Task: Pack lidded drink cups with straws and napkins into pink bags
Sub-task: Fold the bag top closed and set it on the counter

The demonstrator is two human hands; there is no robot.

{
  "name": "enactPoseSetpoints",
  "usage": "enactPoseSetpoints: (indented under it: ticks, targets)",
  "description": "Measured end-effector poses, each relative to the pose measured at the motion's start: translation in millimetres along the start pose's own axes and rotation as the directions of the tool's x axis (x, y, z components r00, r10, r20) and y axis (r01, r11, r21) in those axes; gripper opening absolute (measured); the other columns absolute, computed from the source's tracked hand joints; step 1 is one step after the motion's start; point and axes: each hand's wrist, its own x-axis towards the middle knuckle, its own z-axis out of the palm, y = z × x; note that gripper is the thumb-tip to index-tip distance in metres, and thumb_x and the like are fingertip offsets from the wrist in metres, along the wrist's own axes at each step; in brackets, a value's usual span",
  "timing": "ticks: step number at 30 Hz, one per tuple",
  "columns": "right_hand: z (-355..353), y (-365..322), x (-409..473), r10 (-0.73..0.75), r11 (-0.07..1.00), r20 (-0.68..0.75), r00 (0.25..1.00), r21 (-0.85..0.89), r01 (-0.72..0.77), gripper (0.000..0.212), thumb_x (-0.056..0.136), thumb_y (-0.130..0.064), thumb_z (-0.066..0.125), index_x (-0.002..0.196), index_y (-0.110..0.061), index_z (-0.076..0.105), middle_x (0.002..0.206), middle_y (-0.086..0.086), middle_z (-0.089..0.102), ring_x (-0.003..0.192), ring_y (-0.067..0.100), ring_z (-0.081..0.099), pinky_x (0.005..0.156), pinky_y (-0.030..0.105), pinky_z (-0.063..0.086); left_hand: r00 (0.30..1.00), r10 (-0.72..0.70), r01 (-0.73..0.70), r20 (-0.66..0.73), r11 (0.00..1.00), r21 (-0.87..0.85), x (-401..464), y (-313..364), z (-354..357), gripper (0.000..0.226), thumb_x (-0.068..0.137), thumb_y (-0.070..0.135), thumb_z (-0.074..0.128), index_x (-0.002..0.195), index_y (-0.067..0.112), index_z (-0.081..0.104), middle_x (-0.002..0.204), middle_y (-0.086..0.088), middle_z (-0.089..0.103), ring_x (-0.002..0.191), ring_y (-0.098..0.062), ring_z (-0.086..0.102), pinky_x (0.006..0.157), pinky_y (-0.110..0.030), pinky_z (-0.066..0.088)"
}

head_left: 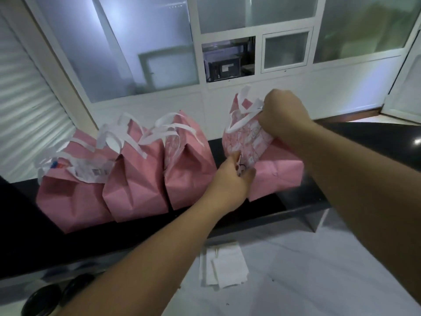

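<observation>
Three pink bags stand in a row on the black counter (296, 208): the left bag (68, 197) with a receipt on top, the middle bag (134, 179) and the third bag (189, 172), all with white handles. A fourth pink bag (278, 172) sits at the right. My right hand (282, 115) grips its folded top and white handles. My left hand (232, 176) pinches the patterned front of that bag, low down. No cups or straws are visible.
White napkins (225, 265) lie on the pale surface below the counter. Dark round objects (57, 293) sit at the bottom left. A frosted glass partition with a small open hatch (227, 58) rises right behind the bags.
</observation>
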Motion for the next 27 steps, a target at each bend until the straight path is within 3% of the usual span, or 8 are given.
enactPoseSetpoints:
  ticks: [4,10,13,16,20,22,24,27]
  targets:
    - [39.4,-3.3,12.0,0.031,0.996,0.033,0.999,0.082,-0.034,0.030,0.089,-0.007,0.059,0.064,-0.014,0.045,0.064,0.004,0.047,0.066,0.033,0.053,0.064,0.034,0.042,0.995,-0.056,0.062,-0.083,0.995,0.074,22.2,3.7,-2.8,0.052,0.100,0.035,0.062,0.149,0.025,0.048,0.131,0.014,0.058,0.112,-0.009,0.058,0.088,-0.022,0.043]
    - [72.2,-4.9,15.2,0.050,0.988,0.100,0.994,0.143,-0.064,0.027,0.091,-0.008,0.058,0.066,-0.011,0.047,0.067,0.006,0.052,0.057,0.026,0.048,0.062,0.032,0.041,0.989,-0.127,0.136,-0.076,0.983,0.124,24.7,0.5,-5.2,0.053,0.097,0.032,0.066,0.146,0.023,0.048,0.117,0.017,0.051,0.106,-0.010,0.055,0.086,-0.025,0.041]
    - [68.4,-4.4,14.5,0.052,0.986,0.168,0.984,0.151,-0.078,0.029,0.090,-0.017,0.062,0.067,-0.014,0.045,0.067,0.004,0.051,0.055,0.018,0.046,0.050,0.028,0.035,0.987,-0.159,0.163,-0.039,0.973,0.163,17.4,-0.5,-6.4,0.061,0.098,0.035,0.065,0.152,0.022,0.041,0.136,0.007,0.057,0.114,-0.014,0.056,0.089,-0.027,0.040]
    - [52.3,-7.5,5.9,0.012,0.992,0.240,0.971,0.116,-0.041,0.023,0.086,-0.021,0.064,0.072,-0.014,0.047,0.071,0.004,0.054,0.061,0.022,0.053,0.047,0.027,0.032,0.985,-0.169,0.171,-0.023,0.967,0.187,4.8,0.5,-9.7,0.073,0.099,0.038,0.063,0.162,0.022,0.028,0.161,0.000,0.042,0.140,-0.023,0.048,0.096,-0.027,0.036]
    - [25.0,-6.8,-25.8,-0.020,0.998,0.211,0.977,0.055,0.008,0.019,0.089,-0.028,0.062,0.088,-0.012,0.052,0.084,0.007,0.061,0.065,0.020,0.054,0.049,0.029,0.033,0.990,-0.142,0.144,-0.024,0.970,0.194,-16.6,6.3,-17.1,0.073,0.100,0.040,0.061,0.163,0.024,0.027,0.164,0.000,0.039,0.138,-0.021,0.049,0.090,-0.024,0.039]
    - [10.3,-4.6,-50.0,-0.040,0.999,0.180,0.983,0.040,0.033,0.028,0.092,-0.033,0.061,0.106,-0.010,0.055,0.097,0.008,0.063,0.076,0.025,0.058,0.055,0.032,0.041,0.994,-0.108,0.111,-0.026,0.969,0.221,-30.1,10.2,-20.7,0.071,0.100,0.041,0.060,0.162,0.025,0.028,0.163,0.000,0.039,0.131,-0.018,0.050,0.083,-0.018,0.041]
    - [-3.8,-1.9,-79.4,-0.040,0.999,0.170,0.985,0.031,0.035,0.044,0.091,-0.039,0.060,0.125,-0.011,0.054,0.114,0.011,0.059,0.099,0.034,0.060,0.072,0.040,0.051,0.997,-0.071,0.074,-0.022,0.969,0.237,-43.7,13.2,-22.2,0.070,0.099,0.041,0.061,0.161,0.025,0.030,0.162,-0.001,0.041,0.132,-0.020,0.051,0.088,-0.022,0.043]
    - [-17.4,6.6,-132.6,-0.014,1.000,0.170,0.985,-0.016,0.017,0.042,0.091,-0.039,0.059,0.124,-0.014,0.052,0.120,0.012,0.054,0.111,0.038,0.054,0.078,0.042,0.046,0.999,-0.038,0.035,0.007,0.961,0.276,-67.6,18.3,-19.3,0.069,0.097,0.038,0.062,0.159,0.024,0.035,0.161,-0.002,0.043,0.137,-0.026,0.050,0.096,-0.029,0.040]
